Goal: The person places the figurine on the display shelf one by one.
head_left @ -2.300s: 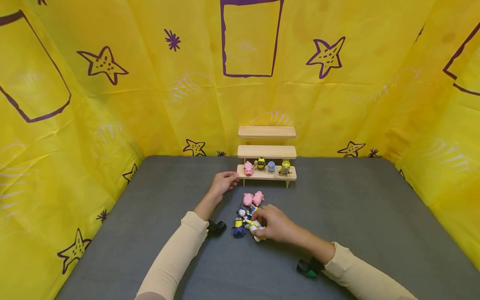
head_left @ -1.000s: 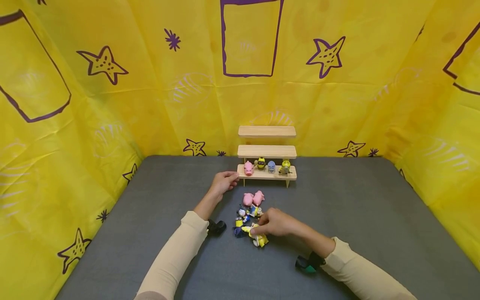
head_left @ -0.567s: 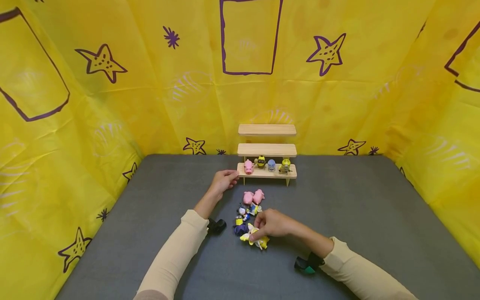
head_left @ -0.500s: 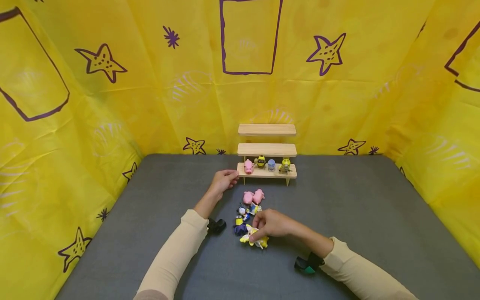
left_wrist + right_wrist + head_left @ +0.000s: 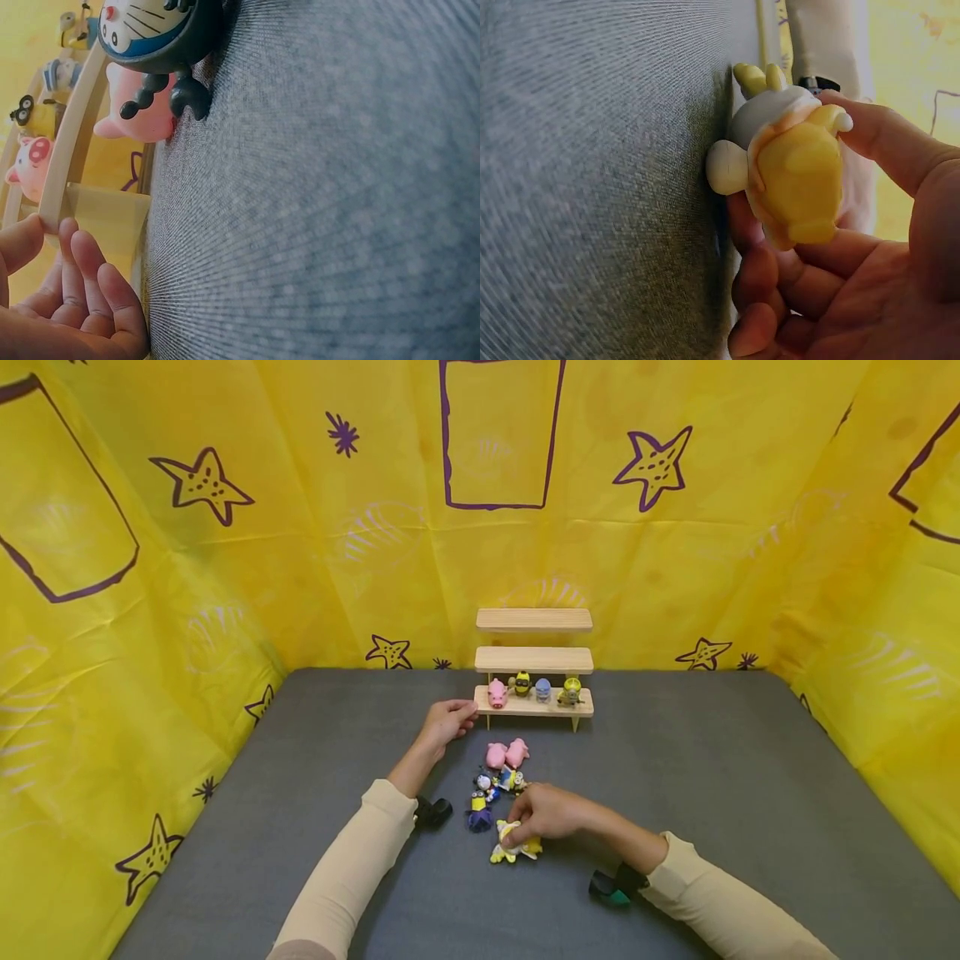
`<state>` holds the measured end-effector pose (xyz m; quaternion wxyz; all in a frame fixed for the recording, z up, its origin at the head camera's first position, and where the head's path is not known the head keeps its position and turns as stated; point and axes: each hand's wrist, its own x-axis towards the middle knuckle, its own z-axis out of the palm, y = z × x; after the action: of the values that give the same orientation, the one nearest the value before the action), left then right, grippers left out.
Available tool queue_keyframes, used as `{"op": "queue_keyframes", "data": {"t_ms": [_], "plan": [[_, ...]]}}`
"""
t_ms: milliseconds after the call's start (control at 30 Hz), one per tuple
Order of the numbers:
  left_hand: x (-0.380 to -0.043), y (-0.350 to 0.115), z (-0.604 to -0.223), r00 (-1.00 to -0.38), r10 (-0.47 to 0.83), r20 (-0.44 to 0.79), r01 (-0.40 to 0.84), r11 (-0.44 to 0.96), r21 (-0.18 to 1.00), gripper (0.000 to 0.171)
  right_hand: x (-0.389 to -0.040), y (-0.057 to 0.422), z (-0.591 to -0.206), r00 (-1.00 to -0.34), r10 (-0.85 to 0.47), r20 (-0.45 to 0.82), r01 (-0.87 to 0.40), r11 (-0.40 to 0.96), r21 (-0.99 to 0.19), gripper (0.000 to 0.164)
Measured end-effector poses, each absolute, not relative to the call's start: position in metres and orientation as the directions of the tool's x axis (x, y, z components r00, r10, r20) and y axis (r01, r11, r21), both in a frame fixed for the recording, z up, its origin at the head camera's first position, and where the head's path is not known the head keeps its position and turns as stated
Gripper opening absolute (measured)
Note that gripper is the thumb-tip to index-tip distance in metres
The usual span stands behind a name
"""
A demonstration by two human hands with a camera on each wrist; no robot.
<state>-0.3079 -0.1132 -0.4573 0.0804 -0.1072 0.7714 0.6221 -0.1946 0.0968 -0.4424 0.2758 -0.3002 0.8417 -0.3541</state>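
Yellow-white figurine shifted rightward | pinched at tips of right hand

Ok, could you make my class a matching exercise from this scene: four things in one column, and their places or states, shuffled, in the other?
Column one
1. left hand
2. right hand
3. pair of pink pigs
4. wooden stand

Column two
A. has three tiers
B. on the grey table
C. pinches the left end of the lowest shelf
D. holds the yellow-and-white figure

Right pairs: 1-C, 2-D, 3-B, 4-A
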Motion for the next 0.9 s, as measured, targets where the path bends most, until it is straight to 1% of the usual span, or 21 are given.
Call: {"op": "queue_keyframes", "data": {"t_ms": [133, 233, 333, 467, 667, 767, 900], "plan": [[-0.307, -0.113, -0.457, -0.964, -0.063, -0.26, -0.267, 0.207, 0.941, 0.032, -0.196, 0.097, -0.443, -0.667, -0.698, -0.26, -0.258, 0.544, -0.799, 0.022], [-0.307, -0.113, -0.456, -0.963, -0.062, -0.262, -0.269, 0.207, 0.941, 0.032, -0.198, 0.099, -0.444, -0.68, -0.685, -0.261, -0.199, 0.515, -0.834, 0.023], [-0.307, -0.114, -0.456, -0.963, -0.063, -0.261, -0.269, 0.209, 0.94, 0.032, -0.201, 0.102, -0.442, -0.701, -0.674, -0.233, -0.184, 0.486, -0.854, 0.026], [-0.307, -0.113, -0.456, -0.963, -0.065, -0.26, -0.268, 0.214, 0.939, 0.031, -0.204, 0.105, -0.436, -0.701, -0.693, -0.167, -0.232, 0.444, -0.866, 0.03], [-0.307, -0.113, -0.455, -0.963, -0.064, -0.261, -0.269, 0.211, 0.94, 0.031, -0.21, 0.108, -0.425, -0.692, -0.717, -0.083, -0.32, 0.408, -0.855, 0.021], [-0.307, -0.113, -0.455, -0.965, -0.063, -0.255, -0.262, 0.208, 0.942, 0.031, -0.214, 0.11, -0.418, -0.71, -0.702, -0.06, -0.326, 0.403, -0.855, 0.021], [-0.307, -0.113, -0.456, -0.966, -0.065, -0.249, -0.257, 0.212, 0.943, 0.031, -0.221, 0.113, -0.405, -0.75, -0.66, -0.05, -0.295, 0.4, -0.868, 0.022]]}}
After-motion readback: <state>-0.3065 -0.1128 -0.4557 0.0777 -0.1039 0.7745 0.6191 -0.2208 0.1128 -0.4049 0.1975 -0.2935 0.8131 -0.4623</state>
